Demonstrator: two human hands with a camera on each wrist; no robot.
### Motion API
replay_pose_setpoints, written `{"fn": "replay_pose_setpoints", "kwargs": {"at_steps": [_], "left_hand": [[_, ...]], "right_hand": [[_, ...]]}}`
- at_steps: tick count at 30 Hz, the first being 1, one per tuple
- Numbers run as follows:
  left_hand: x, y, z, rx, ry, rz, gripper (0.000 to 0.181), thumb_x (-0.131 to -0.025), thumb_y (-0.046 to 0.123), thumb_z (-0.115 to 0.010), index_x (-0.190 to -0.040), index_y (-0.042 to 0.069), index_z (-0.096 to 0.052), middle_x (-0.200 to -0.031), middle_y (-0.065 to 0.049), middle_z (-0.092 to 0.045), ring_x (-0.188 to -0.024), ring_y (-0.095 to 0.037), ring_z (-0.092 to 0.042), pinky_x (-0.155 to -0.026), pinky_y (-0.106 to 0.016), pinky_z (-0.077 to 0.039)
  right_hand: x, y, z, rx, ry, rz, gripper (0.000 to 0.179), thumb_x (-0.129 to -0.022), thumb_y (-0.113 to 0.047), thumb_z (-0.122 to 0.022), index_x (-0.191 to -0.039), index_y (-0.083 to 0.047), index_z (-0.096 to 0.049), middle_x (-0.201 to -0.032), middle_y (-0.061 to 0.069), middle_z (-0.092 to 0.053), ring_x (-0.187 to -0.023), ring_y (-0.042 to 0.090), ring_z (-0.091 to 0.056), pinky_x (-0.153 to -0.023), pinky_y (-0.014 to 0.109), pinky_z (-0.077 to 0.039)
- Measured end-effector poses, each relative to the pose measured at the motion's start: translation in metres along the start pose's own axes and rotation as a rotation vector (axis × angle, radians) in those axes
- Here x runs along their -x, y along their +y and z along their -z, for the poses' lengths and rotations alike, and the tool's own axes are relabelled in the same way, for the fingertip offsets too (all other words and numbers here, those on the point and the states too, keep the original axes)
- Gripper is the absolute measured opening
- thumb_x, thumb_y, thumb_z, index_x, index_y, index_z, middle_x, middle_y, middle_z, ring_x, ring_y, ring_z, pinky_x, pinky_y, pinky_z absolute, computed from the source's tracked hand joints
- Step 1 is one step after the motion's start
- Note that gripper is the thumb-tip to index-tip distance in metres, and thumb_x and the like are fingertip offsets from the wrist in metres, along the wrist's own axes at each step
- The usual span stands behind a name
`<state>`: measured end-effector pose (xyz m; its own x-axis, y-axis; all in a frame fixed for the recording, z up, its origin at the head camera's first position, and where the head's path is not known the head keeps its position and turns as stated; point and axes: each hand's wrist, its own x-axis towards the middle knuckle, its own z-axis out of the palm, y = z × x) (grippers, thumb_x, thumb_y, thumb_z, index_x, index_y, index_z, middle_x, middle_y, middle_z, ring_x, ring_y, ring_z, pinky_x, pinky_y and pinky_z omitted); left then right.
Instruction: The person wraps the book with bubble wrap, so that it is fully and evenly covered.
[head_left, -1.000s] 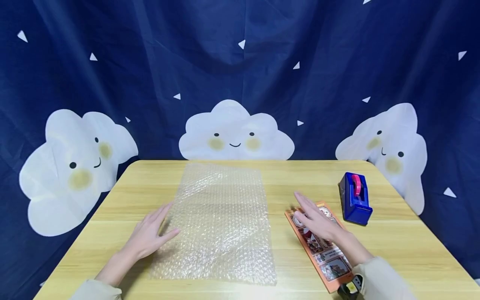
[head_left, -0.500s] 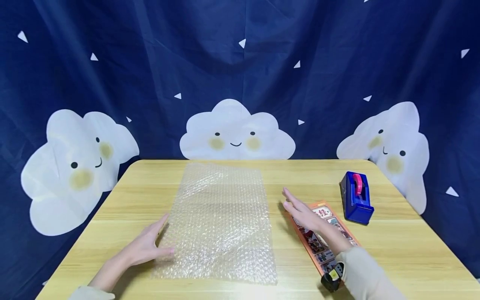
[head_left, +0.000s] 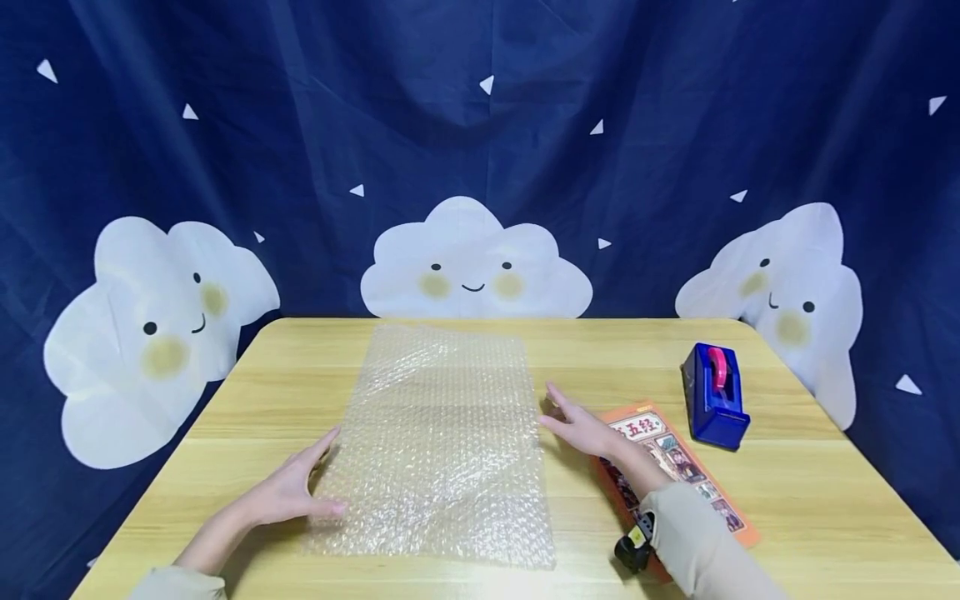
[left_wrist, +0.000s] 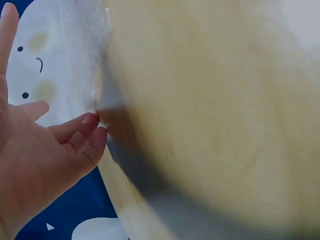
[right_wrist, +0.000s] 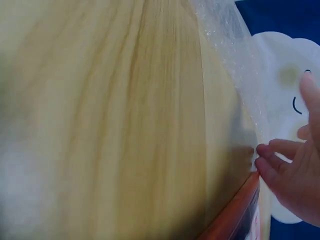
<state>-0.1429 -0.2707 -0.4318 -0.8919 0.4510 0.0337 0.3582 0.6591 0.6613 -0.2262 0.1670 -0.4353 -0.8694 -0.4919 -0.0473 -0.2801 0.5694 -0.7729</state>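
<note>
A sheet of clear bubble wrap point(head_left: 442, 433) lies flat on the wooden table point(head_left: 300, 367). At its left edge is my left hand point(head_left: 281, 493), thumb and fingers spread, with the thumb over the sheet. My right hand point(head_left: 581, 429) is beside the right edge, its fingers extended and holding nothing. Under the right forearm lies an orange-bordered book or flat box point(head_left: 678, 454) with pictures and Chinese characters, partly covered by the sleeve. In the right wrist view, the fingertips point(right_wrist: 265, 162) are by the wrap's edge; whether they touch it I cannot tell.
A blue tape dispenser point(head_left: 716, 408) with a pink core stands at the right, behind the orange item. A dark blue curtain point(head_left: 480, 125) with white clouds hangs behind the table. A black wrist camera point(head_left: 636, 542) is strapped on the right wrist.
My right hand has moved left, off the orange item toward the bubble wrap's right edge. The orange item's top shows more. My left hand has shifted slightly toward me and left.
</note>
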Motion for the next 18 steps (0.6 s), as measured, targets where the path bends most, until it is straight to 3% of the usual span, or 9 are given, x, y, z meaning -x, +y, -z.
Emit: {"fn": "replay_pose_setpoints", "kwargs": {"at_steps": [4, 7, 10, 13, 16, 18], "left_hand": [[-0.001, -0.002, 0.004, 0.043, -0.038, -0.007, 0.096, -0.072, 0.022, -0.075, -0.140, -0.012, -0.016, -0.134, -0.037, -0.032, -0.119, -0.051, -0.036, -0.093, -0.059, -0.033], [-0.002, -0.002, 0.006, 0.060, -0.050, -0.002, 0.092, -0.074, 0.021, -0.073, -0.139, -0.012, -0.017, -0.133, -0.037, -0.033, -0.117, -0.051, -0.038, -0.093, -0.056, -0.034], [-0.003, -0.002, 0.006, 0.075, -0.053, -0.006, 0.089, -0.075, 0.020, -0.072, -0.138, -0.013, -0.019, -0.134, -0.037, -0.032, -0.118, -0.051, -0.037, -0.094, -0.054, -0.034], [-0.004, -0.003, 0.007, 0.115, -0.067, -0.009, 0.084, -0.076, 0.017, -0.071, -0.137, -0.014, -0.022, -0.134, -0.036, -0.032, -0.119, -0.051, -0.035, -0.095, -0.052, -0.033], [-0.006, -0.004, 0.009, 0.177, -0.107, 0.000, 0.080, -0.079, 0.015, -0.069, -0.137, -0.014, -0.022, -0.135, -0.036, -0.029, -0.119, -0.052, -0.032, -0.095, -0.052, -0.033], [-0.007, -0.006, 0.011, 0.221, -0.142, 0.015, 0.078, -0.080, 0.015, -0.068, -0.137, -0.013, -0.022, -0.136, -0.037, -0.027, -0.119, -0.053, -0.030, -0.095, -0.053, -0.032]], "right_hand": [[-0.007, -0.004, -0.004, 0.055, -0.050, 0.022, 0.073, -0.094, -0.025, -0.051, -0.143, 0.008, -0.007, -0.143, 0.030, -0.021, -0.132, 0.041, -0.022, -0.108, 0.051, -0.016], [-0.012, -0.006, -0.007, 0.019, -0.059, 0.015, 0.073, -0.093, -0.022, -0.052, -0.142, 0.008, -0.007, -0.142, 0.032, -0.025, -0.130, 0.043, -0.026, -0.106, 0.052, -0.021], [-0.017, -0.007, -0.009, -0.084, -0.009, -0.038, 0.069, -0.093, -0.016, -0.051, -0.141, 0.011, -0.010, -0.135, 0.033, -0.035, -0.123, 0.045, -0.036, -0.101, 0.052, -0.031], [-0.021, -0.008, -0.011, -0.244, 0.063, -0.128, 0.065, -0.091, -0.010, -0.051, -0.140, 0.011, -0.014, -0.122, 0.028, -0.046, -0.105, 0.035, -0.049, -0.085, 0.042, -0.045], [-0.026, -0.006, -0.011, -0.384, 0.103, -0.197, 0.063, -0.089, -0.004, -0.051, -0.140, 0.010, -0.016, -0.106, 0.019, -0.050, -0.085, 0.019, -0.052, -0.070, 0.027, -0.045], [-0.027, -0.004, -0.011, -0.474, 0.107, -0.234, 0.064, -0.087, -0.001, -0.051, -0.141, 0.008, -0.017, -0.100, 0.014, -0.048, -0.078, 0.013, -0.049, -0.067, 0.021, -0.043]]}}
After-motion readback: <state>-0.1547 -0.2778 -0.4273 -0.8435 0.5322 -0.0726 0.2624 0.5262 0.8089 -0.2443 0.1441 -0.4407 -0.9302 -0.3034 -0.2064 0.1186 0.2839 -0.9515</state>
